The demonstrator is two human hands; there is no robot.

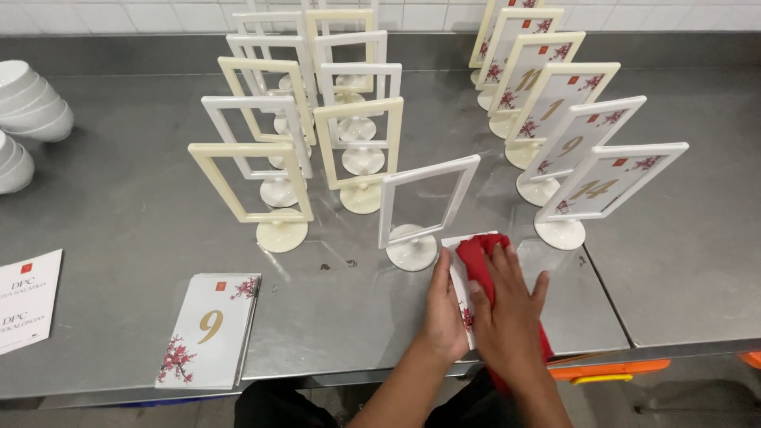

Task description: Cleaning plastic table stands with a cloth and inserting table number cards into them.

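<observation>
While flat near the table (674,261) edge: card (462,295), red cloth (479,261), both hands.

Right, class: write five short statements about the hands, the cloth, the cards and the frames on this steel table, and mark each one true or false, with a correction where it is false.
1. The right hand presses a red cloth onto a card lying flat on the steel table. True.
2. The left hand is lifting a frame off the table. False: it rests at the card's left edge.
3. The white frame nearest the hands holds a card. False: it is empty.
4. The frames in the right row hold cards with red blossom prints. True.
5. The stack of cards at front left stands upright. False: it lies flat.
</observation>
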